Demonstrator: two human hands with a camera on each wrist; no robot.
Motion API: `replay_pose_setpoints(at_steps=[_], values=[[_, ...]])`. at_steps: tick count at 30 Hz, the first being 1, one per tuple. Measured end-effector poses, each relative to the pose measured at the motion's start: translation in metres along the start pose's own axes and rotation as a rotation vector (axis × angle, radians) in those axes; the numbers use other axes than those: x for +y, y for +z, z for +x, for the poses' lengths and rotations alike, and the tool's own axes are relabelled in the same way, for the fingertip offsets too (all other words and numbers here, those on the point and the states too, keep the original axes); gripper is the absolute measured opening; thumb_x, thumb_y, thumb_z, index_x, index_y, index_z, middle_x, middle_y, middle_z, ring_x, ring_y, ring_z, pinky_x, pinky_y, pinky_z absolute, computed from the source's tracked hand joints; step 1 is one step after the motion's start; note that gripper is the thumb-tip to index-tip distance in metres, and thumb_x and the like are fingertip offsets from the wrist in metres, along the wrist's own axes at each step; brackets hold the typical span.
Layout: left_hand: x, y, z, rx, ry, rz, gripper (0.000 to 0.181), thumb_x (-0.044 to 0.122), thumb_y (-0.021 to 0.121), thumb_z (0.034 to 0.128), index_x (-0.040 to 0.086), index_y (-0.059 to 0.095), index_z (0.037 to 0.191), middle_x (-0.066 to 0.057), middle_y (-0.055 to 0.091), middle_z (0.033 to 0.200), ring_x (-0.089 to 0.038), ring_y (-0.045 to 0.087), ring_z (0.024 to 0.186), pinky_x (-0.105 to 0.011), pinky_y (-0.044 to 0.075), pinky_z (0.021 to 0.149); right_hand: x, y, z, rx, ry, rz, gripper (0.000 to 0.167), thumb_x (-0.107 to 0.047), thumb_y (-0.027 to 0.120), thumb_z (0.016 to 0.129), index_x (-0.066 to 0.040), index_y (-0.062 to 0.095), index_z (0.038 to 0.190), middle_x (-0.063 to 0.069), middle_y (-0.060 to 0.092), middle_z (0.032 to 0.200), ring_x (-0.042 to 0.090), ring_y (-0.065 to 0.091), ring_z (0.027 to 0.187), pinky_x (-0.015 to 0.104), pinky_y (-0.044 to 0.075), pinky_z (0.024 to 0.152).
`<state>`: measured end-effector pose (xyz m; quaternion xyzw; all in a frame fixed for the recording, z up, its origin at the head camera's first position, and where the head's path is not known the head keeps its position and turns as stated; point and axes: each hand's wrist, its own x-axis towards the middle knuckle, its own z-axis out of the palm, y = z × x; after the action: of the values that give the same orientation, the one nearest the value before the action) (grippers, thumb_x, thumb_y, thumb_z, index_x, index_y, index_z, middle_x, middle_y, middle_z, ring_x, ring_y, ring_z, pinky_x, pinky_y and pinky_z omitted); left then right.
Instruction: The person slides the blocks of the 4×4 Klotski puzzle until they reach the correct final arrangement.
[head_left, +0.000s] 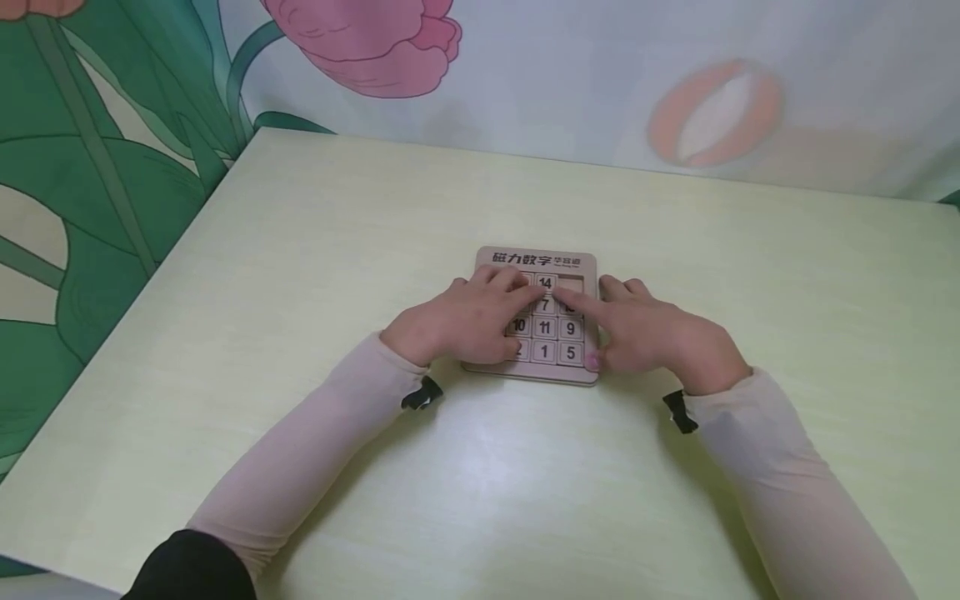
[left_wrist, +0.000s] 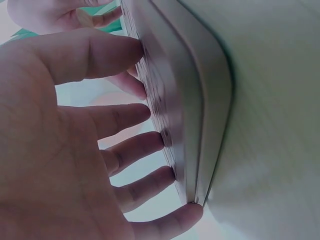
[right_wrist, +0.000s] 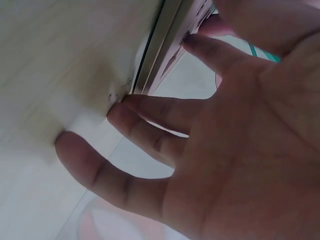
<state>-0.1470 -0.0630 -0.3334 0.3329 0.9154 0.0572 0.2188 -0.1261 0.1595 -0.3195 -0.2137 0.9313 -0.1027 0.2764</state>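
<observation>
A number sliding puzzle lies flat on the table, its square tiles set in a frame beneath a printed title. The tile 14 is in the top row, with a vacant slot at the top right corner. My left hand lies over the left columns, its fingertips on the board and the little finger at the frame edge. From the right, my right hand touches the tiles with its index finger; its other fingertips rest on the table beside the frame. Both hands cover some tiles.
The pale table extends around the puzzle. Behind it hangs a cloth or wall printed with a pink flower and a ball. Green leaf patterns are at the left. Dark straps show at the sleeve cuffs.
</observation>
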Motion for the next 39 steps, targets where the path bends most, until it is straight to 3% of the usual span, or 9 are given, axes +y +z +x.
replay_pose_setpoints(at_steps=[4, 10, 28, 39], values=[[-0.0015, 0.0018, -0.0005, -0.001, -0.008, 0.006, 0.071, 0.027, 0.057, 0.0963, 0.017, 0.03, 0.161, -0.005, 0.029, 0.156, -0.03, 0.019, 0.145, -0.052, 0.034, 0.107, -0.0018, 0.0006, -0.0001, 0.013, -0.008, 0.038, 0.081, -0.018, 0.072, 0.094, -0.025, 0.026, 0.16, 0.03, 0.028, 0.152, 0.047, 0.03, 0.133, 0.068, 0.038, 0.099], [-0.001, 0.0023, 0.0009, -0.003, -0.01, -0.012, 0.071, 0.029, 0.057, 0.0962, 0.017, 0.029, 0.161, -0.005, 0.027, 0.157, -0.029, 0.019, 0.145, -0.051, 0.034, 0.107, -0.0021, 0.0027, -0.002, 0.041, -0.012, 0.079, 0.065, -0.012, 0.075, 0.092, -0.019, 0.036, 0.143, 0.029, 0.034, 0.147, 0.049, 0.034, 0.127, 0.067, 0.039, 0.097], [0.0016, 0.0024, -0.0003, -0.011, -0.021, 0.01, 0.071, 0.029, 0.057, 0.0965, 0.018, 0.03, 0.161, -0.005, 0.027, 0.157, -0.028, 0.022, 0.143, -0.048, 0.036, 0.105, -0.0028, 0.0028, -0.0028, 0.005, 0.022, 0.058, 0.09, -0.018, 0.073, 0.093, -0.012, 0.017, 0.163, 0.034, 0.013, 0.16, 0.052, 0.019, 0.142, 0.069, 0.028, 0.107], [0.002, 0.0013, -0.0005, -0.005, -0.012, 0.007, 0.07, 0.028, 0.056, 0.0959, 0.016, 0.031, 0.16, -0.005, 0.028, 0.156, -0.029, 0.021, 0.143, -0.049, 0.036, 0.105, -0.0009, 0.0019, -0.0011, -0.018, 0.036, 0.002, 0.092, -0.024, 0.073, 0.093, -0.015, 0.013, 0.163, 0.034, 0.009, 0.161, 0.052, 0.014, 0.144, 0.072, 0.026, 0.106]])
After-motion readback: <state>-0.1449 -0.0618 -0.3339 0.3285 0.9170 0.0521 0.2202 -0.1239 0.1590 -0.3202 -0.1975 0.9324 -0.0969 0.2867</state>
